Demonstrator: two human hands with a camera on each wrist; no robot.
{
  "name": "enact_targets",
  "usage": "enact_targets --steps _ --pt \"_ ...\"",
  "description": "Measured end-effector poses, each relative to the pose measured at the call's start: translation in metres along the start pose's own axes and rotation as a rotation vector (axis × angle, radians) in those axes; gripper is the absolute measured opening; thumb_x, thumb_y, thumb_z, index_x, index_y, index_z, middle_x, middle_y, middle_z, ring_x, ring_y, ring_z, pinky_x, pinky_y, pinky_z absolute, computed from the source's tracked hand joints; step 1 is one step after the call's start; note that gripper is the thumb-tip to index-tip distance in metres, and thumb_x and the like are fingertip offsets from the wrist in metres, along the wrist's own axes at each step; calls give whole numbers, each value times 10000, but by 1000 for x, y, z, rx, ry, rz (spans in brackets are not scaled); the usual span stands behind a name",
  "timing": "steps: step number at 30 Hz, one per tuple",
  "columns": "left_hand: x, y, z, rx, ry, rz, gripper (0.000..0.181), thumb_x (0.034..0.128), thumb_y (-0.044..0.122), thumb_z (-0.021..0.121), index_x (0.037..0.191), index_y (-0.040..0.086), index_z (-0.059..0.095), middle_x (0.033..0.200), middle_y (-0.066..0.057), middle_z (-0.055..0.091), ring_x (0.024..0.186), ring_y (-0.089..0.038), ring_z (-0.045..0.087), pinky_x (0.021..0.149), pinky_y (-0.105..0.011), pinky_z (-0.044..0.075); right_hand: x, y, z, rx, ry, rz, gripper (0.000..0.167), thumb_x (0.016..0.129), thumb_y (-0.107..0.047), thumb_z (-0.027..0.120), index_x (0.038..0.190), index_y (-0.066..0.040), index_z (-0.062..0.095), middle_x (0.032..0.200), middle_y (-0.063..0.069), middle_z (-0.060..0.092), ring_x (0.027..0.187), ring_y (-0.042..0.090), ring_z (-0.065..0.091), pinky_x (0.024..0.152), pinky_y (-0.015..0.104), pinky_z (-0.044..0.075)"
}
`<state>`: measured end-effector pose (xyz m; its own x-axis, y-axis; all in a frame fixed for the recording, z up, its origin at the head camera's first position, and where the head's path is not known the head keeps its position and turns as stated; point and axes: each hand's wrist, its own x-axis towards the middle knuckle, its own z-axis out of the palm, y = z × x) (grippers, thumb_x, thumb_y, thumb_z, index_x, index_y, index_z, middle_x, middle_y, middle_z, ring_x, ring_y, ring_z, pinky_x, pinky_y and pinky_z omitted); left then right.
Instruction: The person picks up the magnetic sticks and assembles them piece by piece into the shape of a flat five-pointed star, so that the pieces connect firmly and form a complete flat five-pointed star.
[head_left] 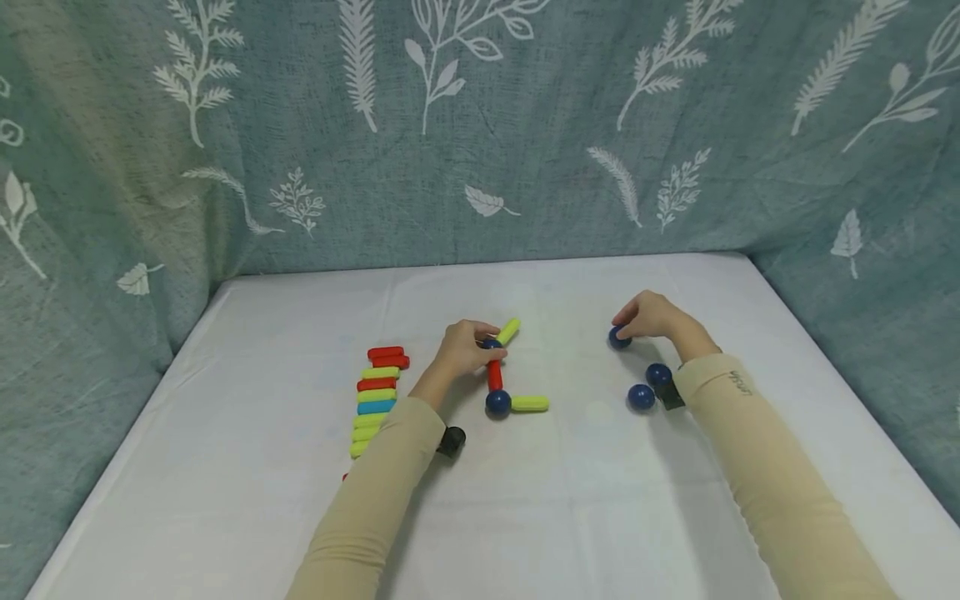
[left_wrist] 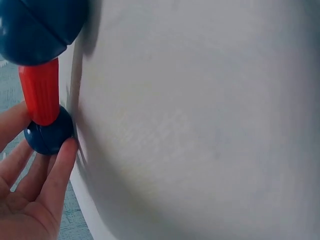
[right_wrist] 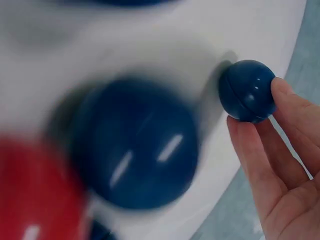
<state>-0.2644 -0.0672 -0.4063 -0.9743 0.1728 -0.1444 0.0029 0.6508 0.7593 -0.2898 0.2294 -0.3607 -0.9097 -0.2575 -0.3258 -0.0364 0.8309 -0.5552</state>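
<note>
My left hand [head_left: 462, 350] grips the far blue ball [left_wrist: 50, 135] of a joined piece. From that ball a red rod [left_wrist: 40, 92] runs to a nearer blue ball [head_left: 498, 404]. One yellow-green rod [head_left: 509, 331] sticks out past my left fingers, and another yellow-green rod [head_left: 530, 404] points right from the nearer ball. Off to the right, my right hand [head_left: 654, 316] pinches a separate blue ball [right_wrist: 247, 91] between thumb and fingers. Two loose blue balls, one nearer [head_left: 641, 397] and one beside the wrist [head_left: 658, 375], lie below that hand.
Left of my left forearm lies a column of red, yellow-green and blue rods [head_left: 377, 407], partly hidden by the sleeve. A blurred red thing [right_wrist: 37, 192] fills the right wrist view's lower left corner. A patterned curtain [head_left: 480, 167] hangs behind the white-covered table [head_left: 585, 517].
</note>
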Motion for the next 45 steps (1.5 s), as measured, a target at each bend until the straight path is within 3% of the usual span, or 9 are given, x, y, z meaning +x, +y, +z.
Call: enact_targets --steps 7,15,23,27,35,45 --pt "-3 2 -1 -6 -1 -1 382 802 182 713 1162 85 630 1120 -106 619 1048 -238 549 864 -346 452 20 -36 19 76 -48 29 305 857 -50 609 1135 73 591 1156 222 573 1008 289 575 840 322 475" --pt "0 3 0 1 -15 1 350 792 180 722 1122 89 650 1093 -104 628 1013 -235 558 838 -342 455 41 -65 47 82 71 63 287 880 -99 599 1149 2 610 1174 174 582 1083 283 530 923 361 420" --pt "-1 5 -1 4 -41 -24 361 793 191 721 1131 88 645 1107 -102 628 932 -208 589 793 -308 470 55 -81 69 120 160 19 282 891 -100 586 1158 -13 613 1183 156 582 1110 275 511 931 351 408" --pt "-1 6 -1 4 -40 -33 355 798 196 716 1129 88 646 1114 -106 625 891 -207 598 788 -309 472 56 -85 72 114 173 7 274 890 -93 584 1151 -13 617 1173 158 585 1086 269 523 906 345 427" --pt "-1 8 0 25 -14 -39 341 798 222 716 1102 78 663 1098 -91 630 992 -220 559 833 -329 454 49 -83 68 80 155 6 296 891 -106 586 1166 2 600 1183 171 575 1099 279 514 918 357 420" --pt "-6 10 0 42 28 -87 326 792 245 722 1070 84 668 1097 -81 630 991 -220 553 839 -336 447 28 -76 73 61 183 -134 407 875 -135 609 1254 -8 535 1295 190 492 1141 337 500 918 390 430"
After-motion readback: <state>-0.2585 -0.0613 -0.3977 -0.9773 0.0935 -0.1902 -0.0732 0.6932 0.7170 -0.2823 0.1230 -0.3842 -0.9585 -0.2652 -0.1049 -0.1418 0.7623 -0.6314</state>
